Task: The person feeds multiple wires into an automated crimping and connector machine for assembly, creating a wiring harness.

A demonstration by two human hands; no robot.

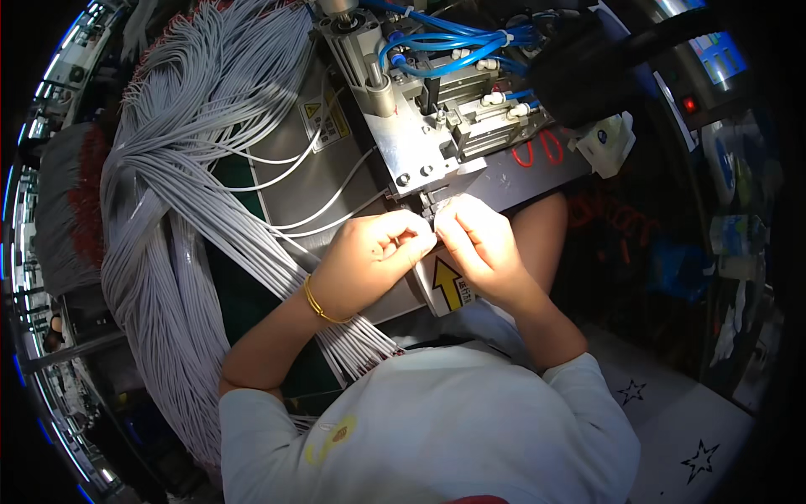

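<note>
My left hand [369, 256], with a yellow bangle [315, 301] at its wrist, is closed in a pinch just in front of the metal press head [420, 155]. Close beside it, my right hand [483, 244] also pinches, its fingertips at the small dark tooling [428, 204] under the press head. Whatever lies between the fingertips is too small and too covered to make out. Several loose grey cables [332, 202] run from a big bundle [189, 181] toward the machine and the left hand.
Blue air hoses [462, 38] and cylinders top the machine. A yellow arrow label [449, 284] is on its front. The cable bundle hangs down at left, some ends near my lap. A dark lamp-like shape [579, 71] and a red-lit box [690, 104] stand at right.
</note>
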